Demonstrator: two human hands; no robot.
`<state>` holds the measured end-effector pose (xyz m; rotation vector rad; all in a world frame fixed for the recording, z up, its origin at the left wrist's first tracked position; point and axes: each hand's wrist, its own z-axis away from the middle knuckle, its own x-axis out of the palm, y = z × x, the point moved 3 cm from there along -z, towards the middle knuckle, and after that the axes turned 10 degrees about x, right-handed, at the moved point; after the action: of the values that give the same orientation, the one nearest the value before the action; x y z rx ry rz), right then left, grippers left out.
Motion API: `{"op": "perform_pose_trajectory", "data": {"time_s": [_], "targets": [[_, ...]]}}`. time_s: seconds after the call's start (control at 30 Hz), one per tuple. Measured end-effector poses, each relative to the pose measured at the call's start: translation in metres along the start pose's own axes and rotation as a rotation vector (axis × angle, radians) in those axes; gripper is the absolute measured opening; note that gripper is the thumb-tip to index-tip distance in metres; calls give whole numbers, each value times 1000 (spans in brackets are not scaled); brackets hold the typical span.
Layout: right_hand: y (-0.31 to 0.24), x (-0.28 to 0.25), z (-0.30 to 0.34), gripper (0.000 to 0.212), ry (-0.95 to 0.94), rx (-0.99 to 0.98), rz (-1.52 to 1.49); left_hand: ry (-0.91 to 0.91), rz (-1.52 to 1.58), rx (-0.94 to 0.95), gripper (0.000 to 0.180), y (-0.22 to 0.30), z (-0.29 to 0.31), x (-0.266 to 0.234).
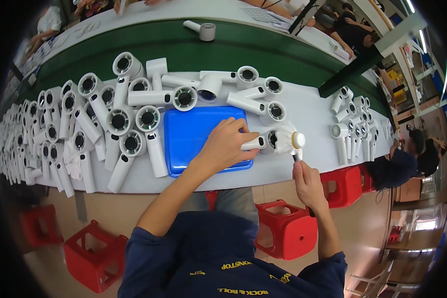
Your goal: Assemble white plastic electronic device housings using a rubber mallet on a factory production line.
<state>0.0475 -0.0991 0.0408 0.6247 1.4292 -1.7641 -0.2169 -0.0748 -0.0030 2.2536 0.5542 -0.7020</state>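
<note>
My left hand [225, 145] is closed around the handle of a white handheld fan [256, 144], held over the right edge of a shallow blue tray [181, 131]. The fan's round head points to the right. My right hand [308, 183] grips the dark handle of a mallet [296, 140]. Its bulky white head, with a tan-ringed round end, is against or just in front of the fan's head and partly hides it. Whether the two touch, I cannot tell.
Many white handheld fans [119, 120] crowd the table on the left and behind the tray. Another group [352, 124] stands at the right. Beyond runs a green conveyor belt [263, 47] carrying a lone fan [207, 32]. Red stools [288, 231] stand below; other people sit around.
</note>
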Motion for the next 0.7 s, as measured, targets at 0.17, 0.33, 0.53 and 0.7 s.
{"op": "perform_pose_trajectory", "data": {"time_s": [0.17, 0.33, 0.53, 0.7], "targets": [[-6, -22, 14, 45, 72, 10, -292, 18, 84, -44, 34, -6, 5, 5], [17, -11, -1, 46, 224, -238, 256, 42, 113, -27, 35, -7, 3, 9], [-11, -28, 7, 44, 63, -47, -51, 47, 131, -29, 35, -10, 8, 6], [-20, 1, -6, 42, 119, -177, 325, 53, 140, -6, 34, -8, 4, 7]]}}
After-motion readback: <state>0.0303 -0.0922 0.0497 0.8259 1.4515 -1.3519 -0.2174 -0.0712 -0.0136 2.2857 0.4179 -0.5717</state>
